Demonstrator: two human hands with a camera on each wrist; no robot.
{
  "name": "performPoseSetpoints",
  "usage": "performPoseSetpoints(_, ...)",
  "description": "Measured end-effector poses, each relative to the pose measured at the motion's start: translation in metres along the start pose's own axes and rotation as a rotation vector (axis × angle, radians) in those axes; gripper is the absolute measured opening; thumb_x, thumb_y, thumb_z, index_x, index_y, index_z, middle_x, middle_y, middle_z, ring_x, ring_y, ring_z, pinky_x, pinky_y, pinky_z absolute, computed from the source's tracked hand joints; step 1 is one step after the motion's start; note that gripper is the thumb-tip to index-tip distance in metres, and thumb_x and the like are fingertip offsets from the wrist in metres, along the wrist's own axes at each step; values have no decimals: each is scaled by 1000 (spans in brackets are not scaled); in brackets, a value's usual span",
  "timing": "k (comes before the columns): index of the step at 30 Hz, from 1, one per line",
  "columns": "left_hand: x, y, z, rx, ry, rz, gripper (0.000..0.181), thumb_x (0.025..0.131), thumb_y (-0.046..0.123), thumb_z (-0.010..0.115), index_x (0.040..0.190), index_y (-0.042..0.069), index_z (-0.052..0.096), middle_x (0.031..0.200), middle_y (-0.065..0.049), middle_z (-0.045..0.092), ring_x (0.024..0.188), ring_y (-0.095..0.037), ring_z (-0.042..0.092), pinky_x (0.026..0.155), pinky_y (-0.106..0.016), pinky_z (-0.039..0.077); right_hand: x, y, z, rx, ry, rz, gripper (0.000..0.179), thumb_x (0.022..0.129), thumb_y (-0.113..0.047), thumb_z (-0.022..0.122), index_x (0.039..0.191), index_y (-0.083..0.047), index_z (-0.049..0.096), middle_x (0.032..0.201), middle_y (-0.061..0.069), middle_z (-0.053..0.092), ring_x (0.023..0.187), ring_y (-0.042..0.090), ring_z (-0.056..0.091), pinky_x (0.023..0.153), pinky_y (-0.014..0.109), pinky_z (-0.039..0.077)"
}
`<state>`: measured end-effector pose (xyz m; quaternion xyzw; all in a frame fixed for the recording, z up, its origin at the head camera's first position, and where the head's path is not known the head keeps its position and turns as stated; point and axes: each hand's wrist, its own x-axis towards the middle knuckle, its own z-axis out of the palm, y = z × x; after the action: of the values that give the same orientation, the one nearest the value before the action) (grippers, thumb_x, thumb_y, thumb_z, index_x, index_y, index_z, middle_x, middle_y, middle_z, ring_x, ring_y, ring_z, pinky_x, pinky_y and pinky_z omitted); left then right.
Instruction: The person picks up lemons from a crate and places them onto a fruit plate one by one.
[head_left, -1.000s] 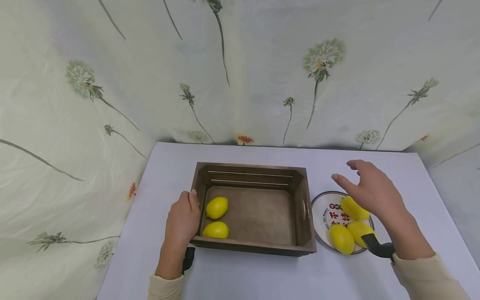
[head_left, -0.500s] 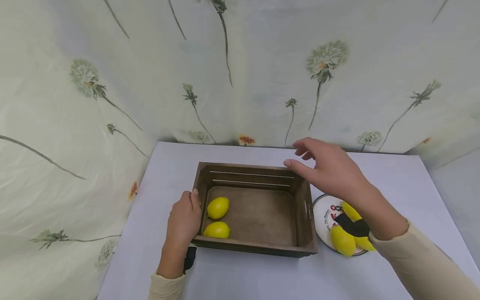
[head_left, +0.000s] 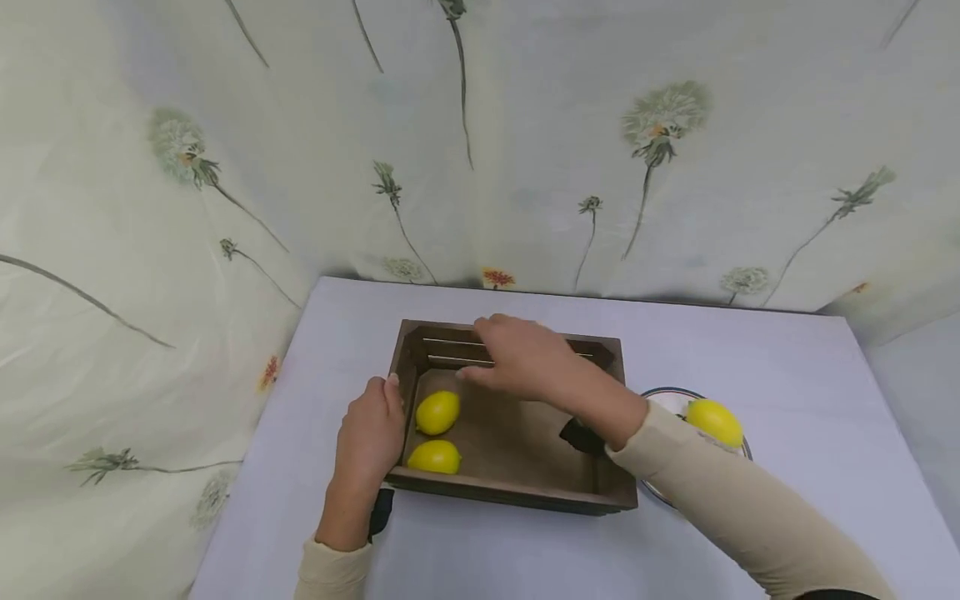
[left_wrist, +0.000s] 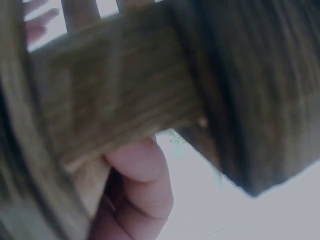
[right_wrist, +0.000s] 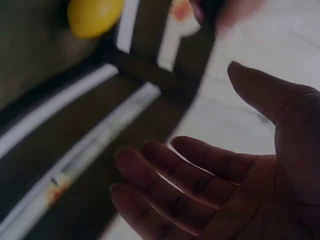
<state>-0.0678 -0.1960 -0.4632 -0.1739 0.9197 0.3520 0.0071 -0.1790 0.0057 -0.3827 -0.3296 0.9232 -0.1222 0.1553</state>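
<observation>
A brown wooden crate (head_left: 517, 492) stands on the white table, two yellow lemons (head_left: 438, 412) at the left of its floor. My left hand (head_left: 369, 429) grips the crate's left end; in the left wrist view its curled fingers (left_wrist: 145, 175) wrap a wooden slat (left_wrist: 120, 80). Over the crate hovers my right hand (head_left: 528, 358), fingers loosely spread and holding nothing. From the right wrist, the empty palm and the fingers (right_wrist: 180, 175) show beside the slatted wall (right_wrist: 85, 150), with one lemon (right_wrist: 95, 17) inside.
Right of the crate is a round plate (head_left: 667, 400) with a dark rim, bearing a lemon (head_left: 715, 422); my right sleeve (head_left: 720, 475) covers part of it. A flower-printed cloth (head_left: 525, 167) hangs behind the table (head_left: 795, 392).
My right hand has swept left from above the plate to over the crate, its sleeve now hiding lemons on the plate. The left hand keeps its grip on the crate.
</observation>
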Motion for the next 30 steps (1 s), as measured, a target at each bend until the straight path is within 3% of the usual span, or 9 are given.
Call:
performPoseSetpoints(6, 3, 0, 1, 14, -13, -3, 40, 115, 31, 37, 100, -1, 56, 67, -9, 50, 51, -22, 48, 45, -31, 41, 35, -24, 51, -124, -126, -14, 70, 91, -60, 73, 132, -4, 67, 118, 11, 69, 95, 25, 66, 72, 42, 57)
performPoseSetpoints(12, 1, -1, 1, 3, 7, -8, 39, 114, 30, 39, 97, 0, 56, 67, -9, 50, 51, -23, 48, 45, -33, 41, 52, -35, 90, -256, -132, -48, 68, 90, -65, 70, 128, -8, 71, 119, 14, 68, 103, 33, 64, 73, 46, 58)
performPoseSetpoints(16, 1, -3, 1, 14, 11, -4, 40, 115, 32, 38, 98, 0, 56, 68, -8, 50, 52, -23, 49, 45, -33, 42, 60, -35, 108, -285, -128, -67, 60, 91, -67, 68, 111, -11, 76, 107, 10, 70, 84, 27, 66, 67, 40, 57)
performPoseSetpoints(22, 2, -4, 3, 9, 8, -4, 42, 115, 34, 36, 100, 0, 56, 68, -8, 50, 52, -23, 48, 45, -33, 41, 63, -27, 118, -262, -156, -78, 44, 91, -57, 74, 83, -14, 67, 91, 6, 64, 66, 18, 56, 56, 33, 50)
performPoseSetpoints(26, 2, -4, 2, 5, 3, 3, 44, 115, 35, 35, 100, 0, 56, 69, -9, 51, 53, -23, 49, 46, -34, 41, 62, -25, 115, -238, -194, -69, 33, 89, -45, 79, 87, -13, 69, 96, 6, 63, 75, 21, 59, 61, 35, 52)
performPoseSetpoints(30, 2, -4, 0, 11, 8, -1, 45, 115, 35, 34, 100, -1, 57, 69, -9, 52, 54, -24, 50, 47, -35, 42, 62, -27, 111, -261, -247, -43, 23, 88, -28, 81, 101, -11, 75, 120, 13, 62, 100, 32, 61, 71, 39, 56)
